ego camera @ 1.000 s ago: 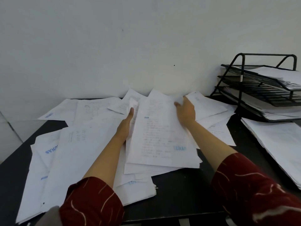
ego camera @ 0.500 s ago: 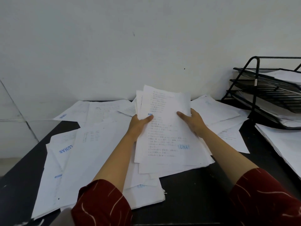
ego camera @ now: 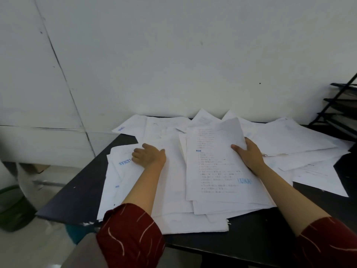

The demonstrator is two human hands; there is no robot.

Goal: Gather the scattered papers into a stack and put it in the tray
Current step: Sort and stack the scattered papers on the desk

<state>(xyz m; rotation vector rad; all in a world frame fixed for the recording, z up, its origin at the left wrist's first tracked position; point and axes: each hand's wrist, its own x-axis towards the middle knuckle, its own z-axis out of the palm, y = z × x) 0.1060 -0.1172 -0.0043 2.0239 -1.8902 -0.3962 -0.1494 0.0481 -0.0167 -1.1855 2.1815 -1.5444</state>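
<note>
Right hand gripping the right edge of a gathered stack of papers, thumb on top, stack resting on other sheets mid-table. Left hand lying on loose sheets at the left of the black table, fingers curled at their edge. Black wire tray at far right, well apart from the stack

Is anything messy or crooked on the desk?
Yes. Loose papers lie scattered and crooked across the desk. One sheet pokes past the back edge. The stack in the right hand is uneven.
</note>
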